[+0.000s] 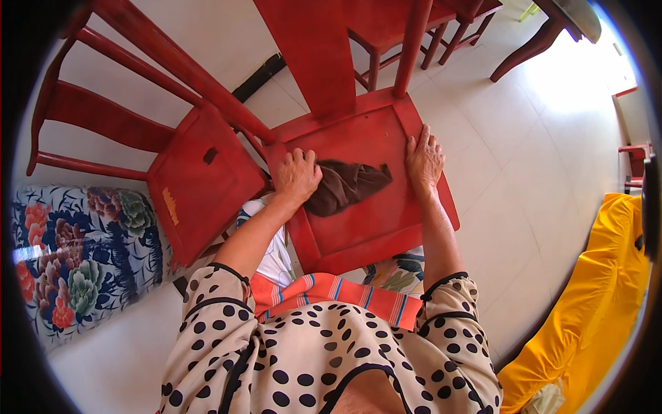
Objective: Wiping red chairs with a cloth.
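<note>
In front of me stands a red wooden chair, its seat facing up. A crumpled dark brown cloth lies on the left half of that seat. My left hand is at the cloth's left end, fingers curled over the seat's left edge; whether it grips the cloth or the wood I cannot tell. My right hand rests on the seat's right edge, with its fingers over the rim and no cloth near it.
A second red chair with worn patches stands close on the left, beside a flower-patterned cover. More red chairs and a curved table leg are beyond. Yellow fabric lies at the right on the tiled floor side.
</note>
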The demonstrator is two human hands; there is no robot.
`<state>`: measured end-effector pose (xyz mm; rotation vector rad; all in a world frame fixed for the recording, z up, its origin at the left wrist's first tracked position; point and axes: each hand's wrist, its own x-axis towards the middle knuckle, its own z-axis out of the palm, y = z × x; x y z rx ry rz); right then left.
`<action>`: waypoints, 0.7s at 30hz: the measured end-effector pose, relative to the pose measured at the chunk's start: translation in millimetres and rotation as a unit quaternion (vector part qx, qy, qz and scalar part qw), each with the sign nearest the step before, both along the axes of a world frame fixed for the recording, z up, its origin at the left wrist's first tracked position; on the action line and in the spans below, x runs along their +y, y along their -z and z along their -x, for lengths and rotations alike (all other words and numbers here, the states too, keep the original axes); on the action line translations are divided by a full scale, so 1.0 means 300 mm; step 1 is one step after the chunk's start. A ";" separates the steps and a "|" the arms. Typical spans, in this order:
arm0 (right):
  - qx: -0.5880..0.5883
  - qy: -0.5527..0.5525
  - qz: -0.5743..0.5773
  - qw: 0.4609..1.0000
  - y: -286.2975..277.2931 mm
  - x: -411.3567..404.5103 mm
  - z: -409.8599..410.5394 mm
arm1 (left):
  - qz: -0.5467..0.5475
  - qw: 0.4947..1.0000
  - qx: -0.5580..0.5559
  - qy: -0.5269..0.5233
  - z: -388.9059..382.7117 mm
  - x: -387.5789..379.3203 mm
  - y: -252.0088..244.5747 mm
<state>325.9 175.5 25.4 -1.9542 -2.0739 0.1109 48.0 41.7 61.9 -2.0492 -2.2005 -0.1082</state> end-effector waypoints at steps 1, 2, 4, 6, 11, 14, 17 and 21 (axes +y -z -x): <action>-0.003 0.003 0.006 1.000 0.000 0.001 0.001 | 0.000 1.000 0.002 -0.001 -0.018 -0.020 -0.002; -0.006 0.007 0.012 1.000 0.000 0.001 0.002 | 0.010 1.000 -0.011 0.018 -0.040 -0.042 -0.002; -0.005 0.008 0.004 1.000 0.005 0.002 -0.006 | 0.020 0.999 -0.024 0.039 -0.093 -0.094 -0.005; -0.005 0.009 -0.003 1.000 0.005 -0.001 -0.007 | 0.014 0.996 -0.060 0.059 -0.153 -0.163 -0.003; 0.004 0.004 0.023 1.000 -0.015 -0.002 0.000 | -0.051 0.986 -0.125 0.095 -0.272 -0.308 0.051; 0.015 -0.003 0.013 1.000 -0.015 -0.006 0.003 | -0.051 0.984 -0.156 0.074 -0.276 -0.321 0.058; 0.002 0.000 0.011 1.000 -0.004 -0.001 0.002 | -0.048 0.983 -0.161 0.072 -0.278 -0.321 0.053; -0.006 0.001 0.000 1.000 0.013 -0.006 0.008 | -0.058 0.982 -0.165 0.074 -0.268 -0.330 0.053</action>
